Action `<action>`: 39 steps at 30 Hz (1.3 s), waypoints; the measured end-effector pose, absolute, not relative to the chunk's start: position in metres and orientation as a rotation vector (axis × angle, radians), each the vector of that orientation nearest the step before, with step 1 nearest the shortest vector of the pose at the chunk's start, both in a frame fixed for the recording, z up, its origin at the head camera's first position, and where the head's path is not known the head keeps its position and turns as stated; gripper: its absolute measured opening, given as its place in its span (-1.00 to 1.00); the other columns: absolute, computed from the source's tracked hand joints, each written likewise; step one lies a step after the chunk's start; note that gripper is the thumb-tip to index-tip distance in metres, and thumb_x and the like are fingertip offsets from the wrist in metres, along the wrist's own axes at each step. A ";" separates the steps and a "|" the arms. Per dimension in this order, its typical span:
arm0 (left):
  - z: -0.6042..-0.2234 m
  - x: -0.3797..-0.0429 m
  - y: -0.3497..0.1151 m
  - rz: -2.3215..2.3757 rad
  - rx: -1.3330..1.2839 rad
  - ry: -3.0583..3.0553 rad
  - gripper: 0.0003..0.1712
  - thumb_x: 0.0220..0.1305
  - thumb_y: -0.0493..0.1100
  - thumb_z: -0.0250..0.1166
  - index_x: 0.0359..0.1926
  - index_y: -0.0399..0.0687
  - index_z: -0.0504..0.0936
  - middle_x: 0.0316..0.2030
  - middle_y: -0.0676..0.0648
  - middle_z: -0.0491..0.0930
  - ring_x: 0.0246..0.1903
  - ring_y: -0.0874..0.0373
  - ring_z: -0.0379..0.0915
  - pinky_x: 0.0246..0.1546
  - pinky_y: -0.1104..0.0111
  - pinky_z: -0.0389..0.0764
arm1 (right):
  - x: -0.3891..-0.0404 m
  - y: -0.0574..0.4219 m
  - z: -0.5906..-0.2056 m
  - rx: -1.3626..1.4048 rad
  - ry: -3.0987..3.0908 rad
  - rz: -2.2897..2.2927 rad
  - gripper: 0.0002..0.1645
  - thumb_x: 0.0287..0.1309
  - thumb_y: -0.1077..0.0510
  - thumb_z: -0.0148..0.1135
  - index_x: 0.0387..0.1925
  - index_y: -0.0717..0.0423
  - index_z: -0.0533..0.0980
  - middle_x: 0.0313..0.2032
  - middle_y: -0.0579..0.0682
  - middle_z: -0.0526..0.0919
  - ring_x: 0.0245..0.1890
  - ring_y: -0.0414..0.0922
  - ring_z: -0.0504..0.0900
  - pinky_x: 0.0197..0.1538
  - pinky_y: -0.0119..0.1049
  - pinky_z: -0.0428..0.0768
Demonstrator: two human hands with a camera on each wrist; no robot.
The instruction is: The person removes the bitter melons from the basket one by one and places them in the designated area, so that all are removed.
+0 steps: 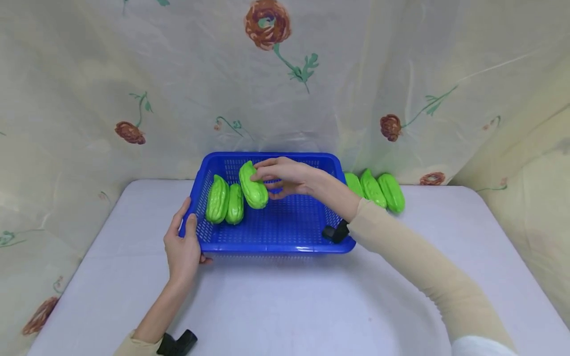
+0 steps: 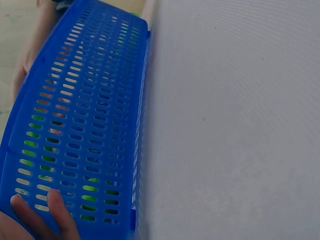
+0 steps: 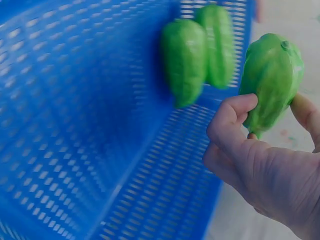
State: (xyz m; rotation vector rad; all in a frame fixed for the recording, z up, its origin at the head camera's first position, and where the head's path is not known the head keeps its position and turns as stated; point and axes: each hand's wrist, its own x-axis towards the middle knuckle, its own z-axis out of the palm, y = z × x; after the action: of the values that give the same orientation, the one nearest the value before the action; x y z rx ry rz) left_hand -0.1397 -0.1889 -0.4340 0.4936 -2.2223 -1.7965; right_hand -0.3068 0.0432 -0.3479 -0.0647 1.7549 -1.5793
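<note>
A blue slotted plastic basket point(image 1: 276, 248) stands on the table. My left hand point(image 1: 182, 249) grips its left end, thumb by the rim; in the left wrist view the fingertips point(image 2: 60, 210) press against the slotted outer wall. Between thumb and fingers my right hand point(image 1: 287, 175) pinches a bright green ridged gourd point(image 1: 253, 185), holding it over the basket's rear left part. In the right wrist view that gourd point(image 3: 272, 75) is raised, with its pointed tip near the fingers. Two similar gourds, one larger point(image 1: 217, 200) and one smaller point(image 1: 234, 203), lie side by side at the basket's left end.
Right of the basket, three more green gourds point(image 1: 373, 189) lie in a row on the white table point(image 1: 285, 306), partly behind my right forearm. A flower-patterned curtain point(image 1: 178, 74) hangs close behind the basket and along both sides.
</note>
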 end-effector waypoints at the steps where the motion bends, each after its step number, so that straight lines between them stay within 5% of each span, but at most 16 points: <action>1: -0.434 -0.140 -0.189 -1.797 0.492 -2.221 -0.45 0.76 0.05 -0.04 0.64 0.50 0.30 0.52 -0.26 0.43 -0.83 0.35 0.39 -0.80 0.36 0.65 | -0.306 0.045 -0.343 -0.080 1.749 -1.589 -0.26 0.38 0.11 0.39 0.52 -0.06 0.37 0.06 -0.10 0.58 -0.04 -0.08 0.52 -0.01 -0.21 0.59; 14: -0.433 -0.140 -0.189 -1.778 0.505 -2.237 -0.45 0.76 0.06 -0.05 0.64 0.53 0.29 0.56 -0.22 0.38 -0.82 0.37 0.35 -0.78 0.37 0.67 | -0.300 0.074 -0.316 -0.213 1.735 -1.642 -0.20 0.47 0.09 0.27 0.63 -0.03 0.25 0.37 0.02 0.51 0.36 0.06 0.51 0.23 -0.05 0.65; 26: -0.433 -0.141 -0.189 -1.787 0.541 -2.223 -0.46 0.75 0.07 -0.02 0.62 0.54 0.33 0.62 -0.13 0.30 -0.83 0.36 0.32 -0.79 0.34 0.67 | -0.293 0.110 -0.318 -0.225 1.759 -1.665 -0.21 0.52 0.08 0.20 0.67 -0.04 0.23 0.50 0.02 0.40 0.36 0.09 0.56 0.23 -0.03 0.69; 39: -0.432 -0.140 -0.188 -1.775 0.518 -2.241 -0.45 0.76 0.06 -0.04 0.64 0.49 0.30 0.57 -0.22 0.38 -0.83 0.36 0.34 -0.78 0.37 0.66 | -0.292 0.146 -0.326 -0.170 1.780 -1.722 -0.20 0.57 0.10 0.13 0.71 -0.03 0.12 0.41 -0.04 0.41 0.45 0.11 0.45 0.16 -0.13 0.72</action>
State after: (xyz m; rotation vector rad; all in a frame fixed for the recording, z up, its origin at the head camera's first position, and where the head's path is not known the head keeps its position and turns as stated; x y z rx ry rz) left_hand -0.1397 -0.1882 -0.4323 0.5182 -2.2406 -1.7746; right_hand -0.2923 0.1460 -0.3259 -0.1695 1.7799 -1.7222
